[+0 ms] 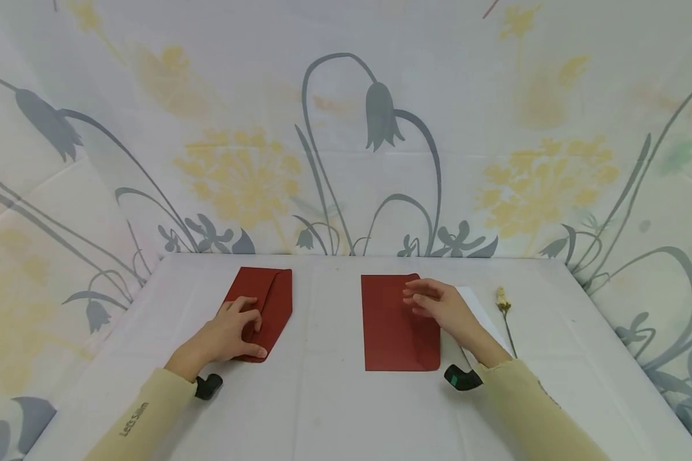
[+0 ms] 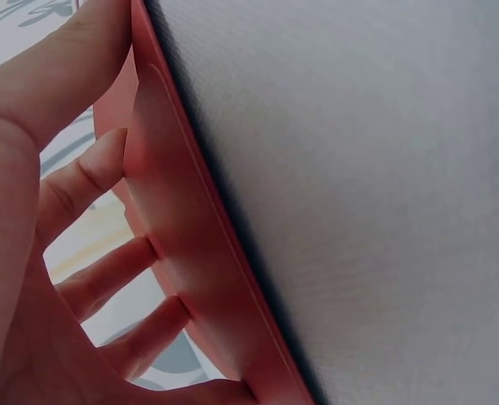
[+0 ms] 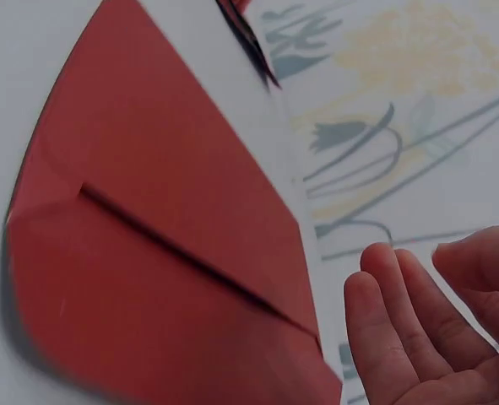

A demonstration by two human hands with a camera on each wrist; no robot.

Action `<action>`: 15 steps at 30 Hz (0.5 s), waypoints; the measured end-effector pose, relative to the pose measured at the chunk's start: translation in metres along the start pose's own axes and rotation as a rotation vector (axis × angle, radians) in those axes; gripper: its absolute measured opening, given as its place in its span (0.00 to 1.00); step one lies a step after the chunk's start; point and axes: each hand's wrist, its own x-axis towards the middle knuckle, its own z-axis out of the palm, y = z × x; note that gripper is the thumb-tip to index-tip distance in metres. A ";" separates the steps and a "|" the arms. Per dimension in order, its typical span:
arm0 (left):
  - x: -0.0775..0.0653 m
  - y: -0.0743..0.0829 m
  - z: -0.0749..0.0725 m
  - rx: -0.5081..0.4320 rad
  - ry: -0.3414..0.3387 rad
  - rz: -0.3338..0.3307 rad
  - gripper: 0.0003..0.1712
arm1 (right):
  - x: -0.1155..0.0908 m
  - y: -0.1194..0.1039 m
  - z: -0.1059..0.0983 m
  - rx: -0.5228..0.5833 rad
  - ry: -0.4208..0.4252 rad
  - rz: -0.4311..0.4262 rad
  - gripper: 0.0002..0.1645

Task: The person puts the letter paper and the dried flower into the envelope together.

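A red envelope [image 1: 281, 306] lies at the left of the table, its flap seam running lengthwise. My left hand [image 1: 229, 330] rests on it with spread, lightly bent fingers; the thumb reaches its near edge. The left wrist view has the fingertips touching the red paper [image 2: 181, 186]. A second red envelope [image 1: 387, 323] lies right of centre. Over its right side is my right hand [image 1: 438, 306], fingers relaxed and holding nothing. In the right wrist view, these fingers [image 3: 371, 316] are beside the envelope's far edge, and its flap fold shows.
White paper [image 1: 477, 304] lies partly hidden beneath the right forearm. Farther right is a dried pale yellow flower [image 1: 503, 301] on a thin stem. Black wrist devices [image 1: 462, 378] hang below both sleeves. A flower-printed cloth [image 1: 346, 160] rises behind the white-covered table [image 1: 329, 410].
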 end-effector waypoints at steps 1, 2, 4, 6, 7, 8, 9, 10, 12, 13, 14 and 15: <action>0.000 0.000 0.000 0.000 -0.002 -0.001 0.24 | -0.002 0.001 -0.004 -0.003 0.002 -0.005 0.22; 0.000 0.001 0.000 0.000 -0.003 -0.002 0.24 | -0.005 0.003 -0.008 -0.006 0.006 -0.007 0.22; 0.000 0.001 0.000 0.004 -0.005 -0.005 0.24 | -0.010 0.004 -0.015 -0.013 0.009 -0.010 0.22; -0.001 0.001 -0.001 0.003 -0.007 -0.009 0.24 | -0.015 0.005 -0.021 -0.033 0.014 -0.009 0.21; -0.001 0.001 -0.001 0.003 -0.008 -0.010 0.24 | -0.018 0.005 -0.023 -0.047 0.018 -0.007 0.21; -0.001 0.001 -0.001 0.003 -0.008 -0.011 0.24 | -0.022 0.006 -0.026 -0.068 0.024 -0.007 0.20; -0.001 0.001 -0.001 0.003 -0.009 -0.010 0.24 | -0.024 0.007 -0.028 -0.091 0.029 -0.008 0.20; -0.001 0.001 -0.001 0.002 -0.011 -0.010 0.24 | -0.027 0.007 -0.030 -0.113 0.033 -0.011 0.19; -0.001 0.001 -0.001 0.004 -0.013 -0.006 0.24 | -0.032 0.010 -0.033 -0.154 0.040 -0.021 0.18; -0.001 0.001 -0.001 0.006 -0.014 -0.005 0.23 | -0.035 0.012 -0.034 -0.171 0.041 -0.027 0.17; 0.000 0.001 -0.002 0.009 -0.014 -0.004 0.23 | -0.036 0.013 -0.035 -0.189 0.044 -0.031 0.17; 0.000 0.001 -0.003 0.012 -0.013 -0.003 0.23 | -0.038 0.013 -0.035 -0.207 0.046 -0.037 0.17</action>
